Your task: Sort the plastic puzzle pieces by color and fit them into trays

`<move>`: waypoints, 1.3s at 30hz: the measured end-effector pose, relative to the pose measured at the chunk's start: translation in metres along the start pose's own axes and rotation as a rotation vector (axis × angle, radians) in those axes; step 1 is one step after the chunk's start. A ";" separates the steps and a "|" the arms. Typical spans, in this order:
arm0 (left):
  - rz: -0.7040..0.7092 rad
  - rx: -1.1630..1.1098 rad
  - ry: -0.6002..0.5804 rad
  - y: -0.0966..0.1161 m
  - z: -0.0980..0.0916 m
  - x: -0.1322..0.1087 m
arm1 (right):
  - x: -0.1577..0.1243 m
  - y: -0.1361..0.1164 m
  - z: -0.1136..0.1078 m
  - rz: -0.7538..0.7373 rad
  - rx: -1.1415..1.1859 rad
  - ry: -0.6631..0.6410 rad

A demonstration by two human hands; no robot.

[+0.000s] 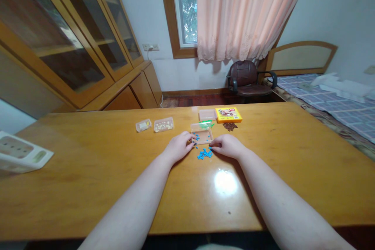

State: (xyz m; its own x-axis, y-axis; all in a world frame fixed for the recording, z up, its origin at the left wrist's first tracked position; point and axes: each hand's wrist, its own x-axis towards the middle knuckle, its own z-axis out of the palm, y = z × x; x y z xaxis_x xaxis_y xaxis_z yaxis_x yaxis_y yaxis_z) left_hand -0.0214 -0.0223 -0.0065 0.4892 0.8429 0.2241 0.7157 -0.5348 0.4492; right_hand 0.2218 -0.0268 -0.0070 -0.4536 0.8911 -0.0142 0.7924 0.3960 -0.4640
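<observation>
A clear plastic box (pixel 211 137) with its lid (pixel 200 126) tilted up at the back stands on the table, a few small blue pieces inside. Right in front of it lies a loose pile of small blue pieces (pixel 204 154). My left hand (pixel 179 147) is at the box's left front corner, thumb and fingers pinched together; what is between them is too small to make out. At the right front corner, my right hand (pixel 227 146) pinches a small blue piece (pixel 210 148) at its fingertips. Green pieces (pixel 206 124) lie behind the box, partly seen through the lid.
A yellow box (pixel 229 115) sits behind, beside a second clear container (pixel 207 115) and a brown pile of pieces (pixel 230 126). To the left are a container of pale pieces (pixel 163 124) and a smaller one (pixel 143 125). A white power strip (pixel 25 153) stands at the far left.
</observation>
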 end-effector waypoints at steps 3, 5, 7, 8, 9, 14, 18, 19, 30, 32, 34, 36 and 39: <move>0.008 0.003 -0.019 0.000 0.001 0.000 | 0.000 -0.001 0.000 -0.011 -0.031 -0.005; 0.023 0.013 -0.048 0.002 0.000 -0.001 | 0.001 -0.003 -0.001 -0.013 -0.054 -0.003; 0.051 0.013 -0.101 0.004 -0.003 -0.002 | 0.000 -0.005 -0.002 -0.016 -0.074 0.003; 0.071 0.007 -0.133 0.006 -0.004 -0.003 | 0.000 -0.006 -0.003 -0.019 -0.080 0.005; 0.092 -0.003 -0.165 0.007 -0.006 -0.003 | 0.000 -0.007 -0.003 -0.021 -0.084 0.005; 0.137 -0.058 -0.309 0.010 -0.013 -0.006 | 0.000 -0.006 -0.003 -0.030 -0.072 0.011; 0.098 -0.055 -0.367 0.008 -0.010 -0.005 | 0.000 -0.004 -0.001 -0.022 -0.010 0.021; 0.094 -0.051 -0.372 0.008 -0.009 -0.005 | 0.000 -0.004 -0.001 -0.018 -0.003 0.021; 0.104 0.001 -0.354 0.011 -0.007 -0.005 | 0.001 -0.006 -0.001 -0.017 -0.068 0.012; 0.105 0.003 -0.350 0.011 -0.007 -0.005 | 0.001 -0.006 -0.001 -0.017 -0.058 0.023; 0.108 0.004 -0.342 0.011 -0.007 -0.005 | 0.001 -0.005 -0.001 -0.010 -0.044 0.037; 0.110 0.005 -0.339 0.011 -0.008 -0.005 | 0.000 -0.003 -0.001 0.005 -0.031 0.043; 0.110 0.011 -0.343 0.011 -0.008 -0.005 | 0.000 0.001 -0.003 0.029 -0.042 0.058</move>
State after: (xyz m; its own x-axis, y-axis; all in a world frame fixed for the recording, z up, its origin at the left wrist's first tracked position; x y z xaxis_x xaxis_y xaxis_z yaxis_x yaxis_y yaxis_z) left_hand -0.0196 -0.0322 0.0039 0.7011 0.7123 -0.0334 0.6540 -0.6236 0.4284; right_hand 0.2239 -0.0258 -0.0044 -0.4070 0.9131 0.0253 0.8215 0.3780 -0.4269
